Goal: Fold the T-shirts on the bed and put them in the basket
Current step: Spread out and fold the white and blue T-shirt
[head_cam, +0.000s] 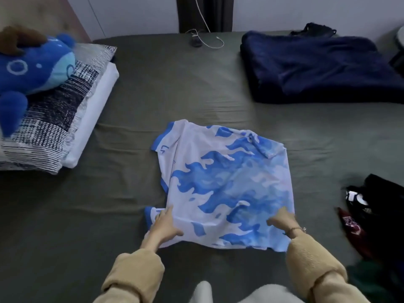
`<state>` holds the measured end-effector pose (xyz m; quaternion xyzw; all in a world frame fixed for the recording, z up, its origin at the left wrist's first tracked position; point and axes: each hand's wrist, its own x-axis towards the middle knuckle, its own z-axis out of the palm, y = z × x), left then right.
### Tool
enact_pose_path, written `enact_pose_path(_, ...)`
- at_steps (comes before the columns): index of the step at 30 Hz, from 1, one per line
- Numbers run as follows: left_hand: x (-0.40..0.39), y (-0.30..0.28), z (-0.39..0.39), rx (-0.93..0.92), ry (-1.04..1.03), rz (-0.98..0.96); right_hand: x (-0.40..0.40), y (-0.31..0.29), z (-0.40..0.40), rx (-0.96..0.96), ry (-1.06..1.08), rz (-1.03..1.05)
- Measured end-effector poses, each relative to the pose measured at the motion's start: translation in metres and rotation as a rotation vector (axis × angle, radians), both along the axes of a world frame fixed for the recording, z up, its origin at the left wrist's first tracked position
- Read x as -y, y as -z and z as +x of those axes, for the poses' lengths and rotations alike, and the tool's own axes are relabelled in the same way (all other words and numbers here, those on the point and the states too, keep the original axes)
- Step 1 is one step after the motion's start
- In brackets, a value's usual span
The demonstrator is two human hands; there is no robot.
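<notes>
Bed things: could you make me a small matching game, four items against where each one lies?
Things:
1. plush toy
2. blue-flame T-shirt
3. navy blanket
4. white cable

Places:
A. middle of the bed, under both hands
B. far right of the bed
C. on the patterned pillow at left
D. far edge of the bed, middle

Pairs: 1-C, 2-A, 3-B, 4-D

A T-shirt [223,184] lies mid-bed [164,84], both hands [165,225] resting on its near edge. Pillows [61,127] sit to the left with a plush toy [30,68] on top; a folded blanket [317,66] lies far right, a clothes heap [371,211] near right.
</notes>
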<state>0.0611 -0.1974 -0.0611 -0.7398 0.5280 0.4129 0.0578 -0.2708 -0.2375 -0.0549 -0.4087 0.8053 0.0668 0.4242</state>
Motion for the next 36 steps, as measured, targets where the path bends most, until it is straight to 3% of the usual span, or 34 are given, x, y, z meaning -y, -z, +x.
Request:
enact_pose_path(4,-0.023,0.011,-0.013,0.326,0.204,-0.084,-0.046,0.014,0.005,-0.084,0.320,-0.030)
enact_pose_path(7,-0.034,0.016,-0.017,0.505,0.252,-0.276,-0.065,0.028,0.003,0.049,0.568,-0.104)
enact_pose_path(12,-0.057,0.031,-0.013,0.481,0.253,-0.503,-0.090,0.046,0.001,0.294,0.884,-0.170)
enact_pose_path(14,-0.065,0.034,-0.012,0.436,0.294,-0.618,-0.091,0.040,0.008,0.491,1.117,-0.235)
enact_pose_path(16,-0.068,0.029,-0.013,0.401,0.296,-0.588,-0.085,0.040,0.013,0.644,1.322,-0.367)
enact_pose_path(19,-0.073,0.018,-0.019,0.293,0.238,-0.576,-0.082,0.041,0.016,0.651,1.459,-0.559)
enact_pose_path(21,-0.081,0.010,-0.021,0.260,0.216,-0.596,-0.087,0.041,0.012,0.581,1.463,-0.631)
enact_pose_path(23,-0.089,0.004,-0.018,0.292,0.256,-0.576,-0.096,0.039,0.004,0.332,1.309,-0.704)
enact_pose_path(26,-0.091,-0.007,-0.009,0.403,0.403,-0.400,-0.106,0.031,-0.011,0.101,1.108,-0.742)
enact_pose_path(29,-0.095,-0.018,-0.010,0.349,0.467,-0.213,-0.115,0.020,-0.026,-0.071,1.005,-0.666)
enact_pose_path(33,-0.103,-0.028,-0.022,0.328,0.481,0.002,-0.133,0.001,-0.032,-0.136,0.917,-0.449)
enact_pose_path(36,-0.104,-0.032,-0.029,0.384,0.431,-0.002,-0.139,-0.003,-0.037,-0.035,0.895,-0.309)
